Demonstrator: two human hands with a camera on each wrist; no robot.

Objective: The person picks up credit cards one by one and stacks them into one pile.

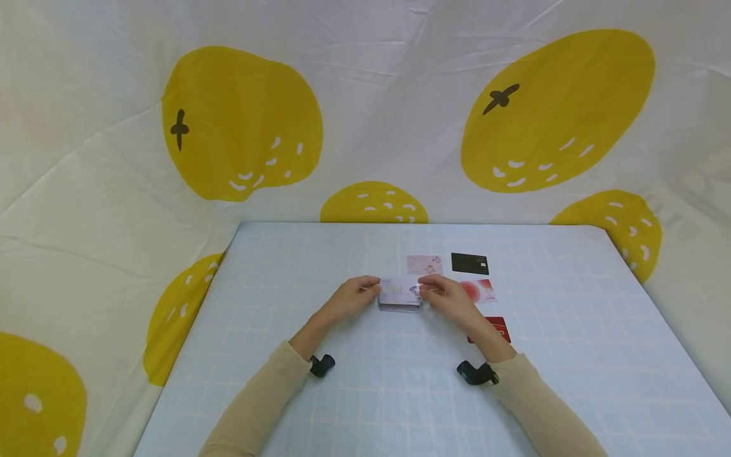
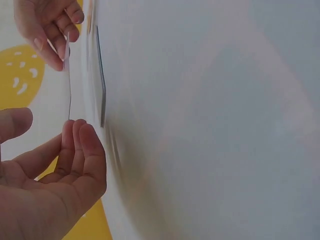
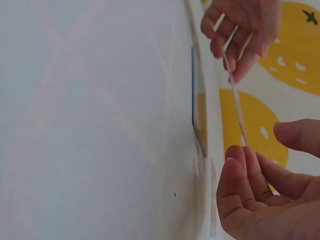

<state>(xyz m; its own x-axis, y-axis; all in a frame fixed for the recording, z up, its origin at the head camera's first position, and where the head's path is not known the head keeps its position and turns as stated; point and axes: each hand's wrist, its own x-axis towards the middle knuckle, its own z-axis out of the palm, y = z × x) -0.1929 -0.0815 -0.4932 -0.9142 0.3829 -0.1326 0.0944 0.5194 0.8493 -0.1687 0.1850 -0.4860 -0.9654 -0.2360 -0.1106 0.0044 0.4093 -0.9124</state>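
We see the left hand (image 1: 351,297) and right hand (image 1: 451,298), fingers curled, thumbs apart, holding a pale card (image 1: 396,290) by its ends over a card stack (image 1: 400,308) on the bench (image 1: 388,393); uneven fingertip pressure could, we judge, drop it. Beyond lies a black card (image 1: 469,263).

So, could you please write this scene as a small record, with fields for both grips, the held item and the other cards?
Held item: lilac card
Left grip: at its left end
Right grip: at its right end
Below, apart from it: card stack
Farther back: pink card, black chip card
To the right: white-and-red card; red card, partly hidden by the right arm
Surface: pale tablecloth
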